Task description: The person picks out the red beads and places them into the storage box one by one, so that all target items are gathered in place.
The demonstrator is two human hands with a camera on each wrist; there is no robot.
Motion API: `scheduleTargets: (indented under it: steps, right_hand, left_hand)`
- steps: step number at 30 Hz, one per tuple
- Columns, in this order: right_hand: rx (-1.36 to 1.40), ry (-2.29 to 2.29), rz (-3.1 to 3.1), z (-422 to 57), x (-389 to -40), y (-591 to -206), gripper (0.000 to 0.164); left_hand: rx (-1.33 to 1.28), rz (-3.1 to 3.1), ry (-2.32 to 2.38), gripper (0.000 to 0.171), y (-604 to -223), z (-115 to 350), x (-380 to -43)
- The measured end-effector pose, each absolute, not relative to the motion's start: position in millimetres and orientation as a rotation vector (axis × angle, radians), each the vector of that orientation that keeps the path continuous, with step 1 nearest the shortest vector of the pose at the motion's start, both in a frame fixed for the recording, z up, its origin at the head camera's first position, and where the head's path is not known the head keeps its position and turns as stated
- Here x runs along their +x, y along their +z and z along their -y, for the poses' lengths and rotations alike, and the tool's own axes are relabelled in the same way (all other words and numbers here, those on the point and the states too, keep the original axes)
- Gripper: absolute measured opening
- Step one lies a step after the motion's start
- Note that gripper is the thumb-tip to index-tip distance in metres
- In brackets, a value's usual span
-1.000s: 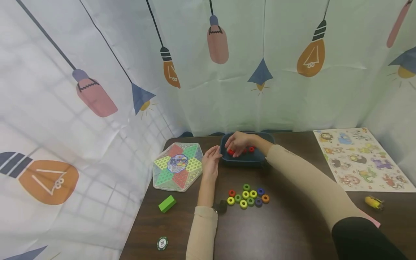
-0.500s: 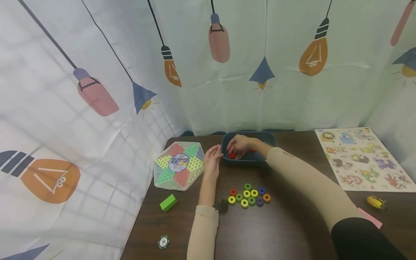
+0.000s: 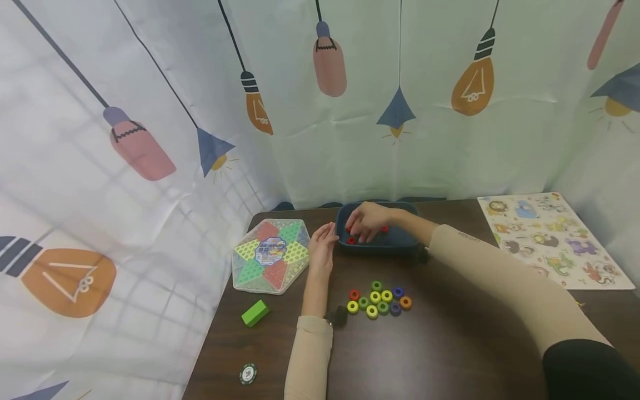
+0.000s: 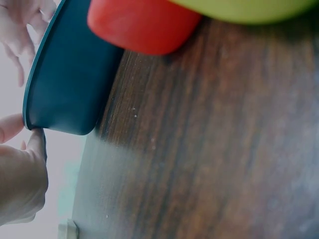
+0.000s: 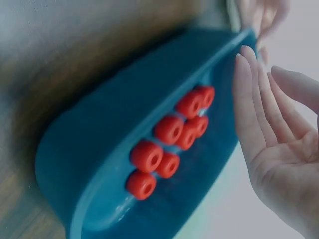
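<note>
A dark blue plastic bin (image 3: 395, 247) stands at the back of the table. My left hand (image 3: 322, 244) pinches its left corner rim; in the left wrist view, the left hand (image 4: 22, 179) has thumb and a finger on either side of the rim. Over the bin's inside is my right hand (image 3: 369, 221), and in the right wrist view that right hand (image 5: 284, 144) has straight fingers and holds nothing. Several red ring beads (image 5: 169, 130) lie together on the bin's floor. The right hand hides part of them in the head view.
Several loose yellow, green, blue, orange and red beads (image 3: 375, 296) lie in front of the bin. A hexagonal checkers board (image 3: 272, 255), green block (image 3: 255, 313) and poker chip (image 3: 248, 374) are left. An animal picture board (image 3: 555, 241) lies right.
My right hand has shifted slightly within the bin, and its forearm has swung outward to the right. The left hand stays at the bin's corner. The head view has shifted slightly.
</note>
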State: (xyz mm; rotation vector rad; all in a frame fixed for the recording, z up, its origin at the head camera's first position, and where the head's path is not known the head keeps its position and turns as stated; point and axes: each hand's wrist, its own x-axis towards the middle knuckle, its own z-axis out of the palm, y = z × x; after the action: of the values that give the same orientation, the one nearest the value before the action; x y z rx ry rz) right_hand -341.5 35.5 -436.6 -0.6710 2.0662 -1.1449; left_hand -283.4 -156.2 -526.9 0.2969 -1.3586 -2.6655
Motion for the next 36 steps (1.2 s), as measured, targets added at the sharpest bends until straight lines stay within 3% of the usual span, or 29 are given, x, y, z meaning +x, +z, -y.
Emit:
scheduleTargets:
  steps: [7,14,28,36]
  right_hand:
    - [-0.858,-1.083,-2.042,-27,-295,-437,0.023]
    - [-1.014,-0.843,-2.094,-15,-261,-463,0.034]
    - [-1.138,-0.801,-2.123,-14,-237,-497,0.028]
    - [-0.976,-1.006,-2.002,-12,-230,-506,0.023]
  left_hand:
    - [0.275,1.340,-2.658,0.046,-524,158,-283]
    - [0.260,1.352,-2.670,0.049,-521,157,-282]
    - [0.283,1.333,-2.684,0.049,-525,155,-284]
    - [0.269,1.341,-2.684,0.049,-527,156,-283]
